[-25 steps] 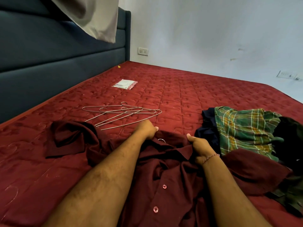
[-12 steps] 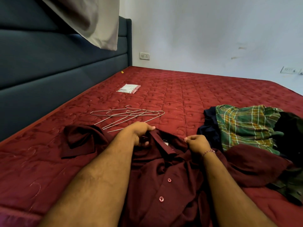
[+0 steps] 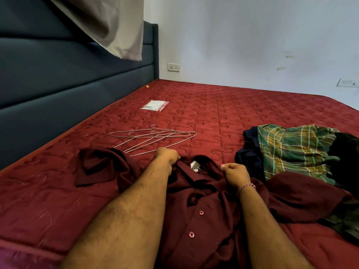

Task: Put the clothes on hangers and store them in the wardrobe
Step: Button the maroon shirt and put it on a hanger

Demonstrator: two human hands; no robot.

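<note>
Left hand [image 3: 168, 157] and right hand [image 3: 235, 173] each grip the collar of the maroon shirt [image 3: 202, 206] lying on the mattress [image 3: 223, 113]. Wire hangers [image 3: 153, 136] lie just beyond left hand; plaid shirt [image 3: 295, 150] right of right hand.

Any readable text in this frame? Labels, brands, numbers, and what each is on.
None can be read.
Shirt neck tag: white, any print too small to read.
Packet on the mattress: faint marks, too blurred to read.
Wall socket: no lettering visible.
Switch plate at the right edge: blurred, nothing legible.
Hangers, plaid cloth: no markings.
</note>
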